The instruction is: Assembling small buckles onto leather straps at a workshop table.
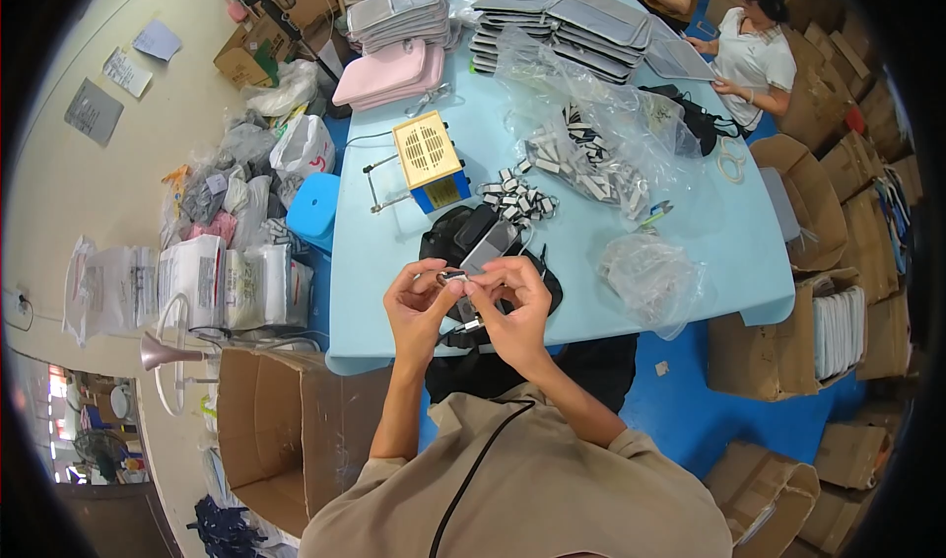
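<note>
Black-white small pc [454, 277] pinched btwn both hands [418, 298].

Clock off right hand [517, 304]. On pale-blue table [365, 282]: yellow-and-blue boxy device [429, 159] at 11, small black-and-white pieces [517, 199] at 12, crumpled clear plastic bag [645, 274] at 3. Off-table: open brown cardboard box [340, 420] at 8.

The pale blue tabletop [384, 262] carries stacked grey cases [603, 16], pink cases [384, 75], a yellow-and-blue box [430, 159], small black-and-white pieces [517, 200], clear bags [650, 274] and black fabric [435, 243].

Bright, even light; glints on clear bag [645, 280]; edges bowed, corners black.
</note>
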A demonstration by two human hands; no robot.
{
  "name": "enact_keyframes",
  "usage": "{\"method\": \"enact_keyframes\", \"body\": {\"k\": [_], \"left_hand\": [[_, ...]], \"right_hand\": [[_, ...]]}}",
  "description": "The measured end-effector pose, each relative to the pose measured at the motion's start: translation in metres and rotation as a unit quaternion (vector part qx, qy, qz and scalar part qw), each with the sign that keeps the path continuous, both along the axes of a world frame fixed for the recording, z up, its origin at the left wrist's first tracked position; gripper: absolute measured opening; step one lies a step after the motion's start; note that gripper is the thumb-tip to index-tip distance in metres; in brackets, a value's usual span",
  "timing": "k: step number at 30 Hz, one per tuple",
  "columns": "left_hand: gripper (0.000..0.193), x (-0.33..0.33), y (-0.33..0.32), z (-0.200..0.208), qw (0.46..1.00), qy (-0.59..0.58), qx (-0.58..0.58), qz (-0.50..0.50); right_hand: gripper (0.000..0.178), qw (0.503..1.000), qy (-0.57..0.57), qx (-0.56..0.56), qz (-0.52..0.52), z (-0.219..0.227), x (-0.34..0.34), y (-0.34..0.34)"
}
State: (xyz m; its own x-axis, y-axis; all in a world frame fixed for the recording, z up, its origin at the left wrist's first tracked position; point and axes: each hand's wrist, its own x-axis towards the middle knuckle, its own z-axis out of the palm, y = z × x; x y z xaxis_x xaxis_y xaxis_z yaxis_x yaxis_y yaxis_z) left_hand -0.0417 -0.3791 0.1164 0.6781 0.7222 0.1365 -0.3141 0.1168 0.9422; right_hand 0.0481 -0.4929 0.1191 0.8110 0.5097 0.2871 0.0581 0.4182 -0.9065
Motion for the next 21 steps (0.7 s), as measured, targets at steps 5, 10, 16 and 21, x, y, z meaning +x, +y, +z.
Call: {"method": "enact_keyframes", "body": {"k": [5,10,16,21], "left_hand": [[0.03,0.002,0.003,-0.003,1.0,-0.005,0.016,0.0],[0.027,0.0,0.01,-0.001,0.997,0.061,0.016,-0.046],[0.026,-0.002,0.103,-0.014,0.978,0.159,0.133,0.007],[0.033,0.014,0.265,-0.059,0.965,0.179,0.164,0.101]], "right_hand": [[0.017,1.0,0.009,-0.015,0.012,-0.007,0.004,0.001],[0.014,0.999,0.016,-0.033,0.018,-0.018,0.01,-0.004],[0.02,0.992,0.004,-0.111,0.053,-0.031,0.018,-0.041],[0.022,0.976,0.007,-0.213,0.046,-0.063,0.019,-0.094]]}}
